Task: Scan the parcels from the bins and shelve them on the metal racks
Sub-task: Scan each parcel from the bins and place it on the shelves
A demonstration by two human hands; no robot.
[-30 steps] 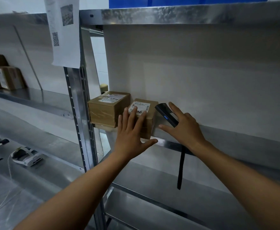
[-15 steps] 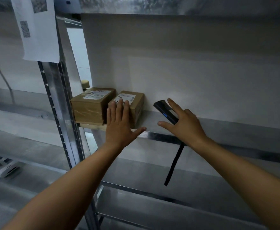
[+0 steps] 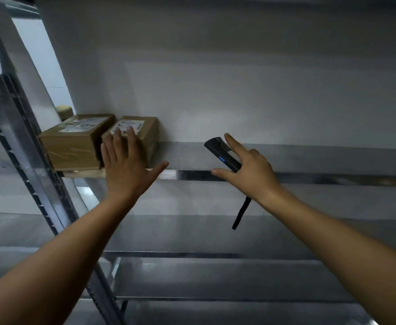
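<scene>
Pressing parcel [image 3: 146,134], left hand [image 3: 126,172]; bigger box [image 3: 73,146] beside, wall [image 3: 239,95] behind; scanner [image 3: 218,151], right hand [image 3: 251,170].

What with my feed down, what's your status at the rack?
Left hand open, flat against small parcel on shelf, beside larger parcel. Right hand holds scanner. Nothing blocking.

Bare arms, L hand [image 3: 124,167], R hand [image 3: 251,171]
</scene>
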